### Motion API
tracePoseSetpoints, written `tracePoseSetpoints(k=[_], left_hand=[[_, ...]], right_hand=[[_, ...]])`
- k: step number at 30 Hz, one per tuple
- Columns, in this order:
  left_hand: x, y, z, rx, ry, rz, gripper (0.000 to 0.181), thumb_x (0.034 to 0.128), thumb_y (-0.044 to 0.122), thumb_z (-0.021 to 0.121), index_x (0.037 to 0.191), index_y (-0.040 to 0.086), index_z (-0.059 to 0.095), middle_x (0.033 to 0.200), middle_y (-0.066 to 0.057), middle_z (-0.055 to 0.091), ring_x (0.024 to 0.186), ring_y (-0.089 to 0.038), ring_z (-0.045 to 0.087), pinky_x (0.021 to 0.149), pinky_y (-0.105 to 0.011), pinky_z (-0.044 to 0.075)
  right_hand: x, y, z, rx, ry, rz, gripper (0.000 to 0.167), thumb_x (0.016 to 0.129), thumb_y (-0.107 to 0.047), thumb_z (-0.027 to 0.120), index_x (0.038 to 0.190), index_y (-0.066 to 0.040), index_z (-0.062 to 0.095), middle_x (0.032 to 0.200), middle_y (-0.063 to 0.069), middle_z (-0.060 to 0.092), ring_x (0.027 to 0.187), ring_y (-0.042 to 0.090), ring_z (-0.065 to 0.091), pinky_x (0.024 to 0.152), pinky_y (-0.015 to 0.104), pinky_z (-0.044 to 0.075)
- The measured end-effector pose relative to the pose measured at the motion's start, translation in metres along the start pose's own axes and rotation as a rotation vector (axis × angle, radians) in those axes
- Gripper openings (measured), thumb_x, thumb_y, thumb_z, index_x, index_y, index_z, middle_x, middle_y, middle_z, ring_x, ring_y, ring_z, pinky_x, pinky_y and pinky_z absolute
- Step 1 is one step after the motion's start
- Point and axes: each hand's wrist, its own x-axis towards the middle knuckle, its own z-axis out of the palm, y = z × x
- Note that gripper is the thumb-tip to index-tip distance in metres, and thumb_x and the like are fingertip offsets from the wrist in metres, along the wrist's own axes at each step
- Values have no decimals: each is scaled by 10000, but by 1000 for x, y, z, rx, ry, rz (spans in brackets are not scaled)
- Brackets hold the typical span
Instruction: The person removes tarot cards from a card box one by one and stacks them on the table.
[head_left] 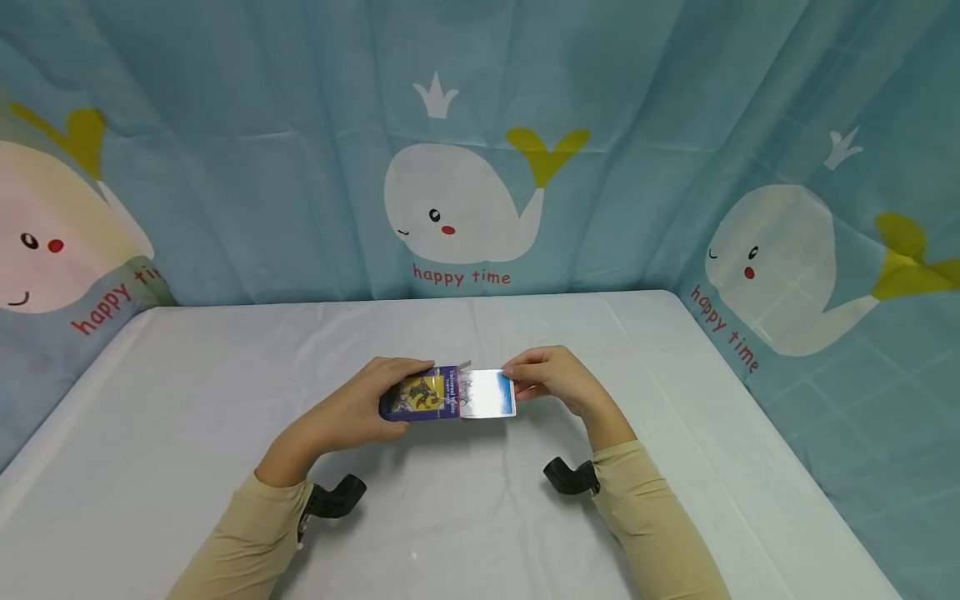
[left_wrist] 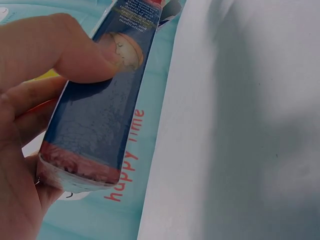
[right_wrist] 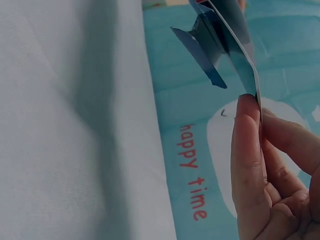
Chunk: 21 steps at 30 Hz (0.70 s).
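One blue box (head_left: 418, 395) with white panel (head_left: 486, 395) between both hands (head_left: 363, 400) (head_left: 557, 379)

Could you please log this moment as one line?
left hand: grips box | right hand: pinches flat piece at box's end | flat piece: card or flap, unclear | box: held above table

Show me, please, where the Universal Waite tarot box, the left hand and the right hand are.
Universal Waite tarot box (head_left: 424, 394), head view, on its yellow picture.
Left hand (head_left: 360, 404), head view, its back.
Right hand (head_left: 564, 382), head view, its back.
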Motion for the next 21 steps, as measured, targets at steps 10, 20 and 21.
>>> tracePoseSetpoints(k=[10, 20, 21], left_hand=[[0, -2, -1, -9, -3, 1, 792, 764, 49, 754, 1492, 154, 462, 1493, -112, 476, 1311, -305, 421, 970, -477, 440], [-1, -3, -4, -16, 3, 1, 783, 766, 48, 752, 1488, 152, 466, 1487, -110, 485, 1270, -292, 431, 942, -458, 445], [-1, -3, -4, -15, 3, 3, 782, 764, 46, 752, 1485, 154, 469, 1483, -106, 489, 1268, -289, 433, 944, -457, 445]], right_hand=[[-3, -1, -8, 7, -19, -4, 237, 912, -123, 694, 1073, 48, 725, 838, 39, 727, 708, 130, 676, 691, 292, 592], [-5, 0, -18, -39, -54, 23, 246, 908, -140, 704, 1064, 50, 728, 819, 58, 746, 674, 127, 692, 709, 322, 596], [-5, 0, -19, -51, -65, 23, 251, 905, -144, 709, 1062, 51, 728, 821, 62, 750, 673, 128, 699, 719, 336, 598]])
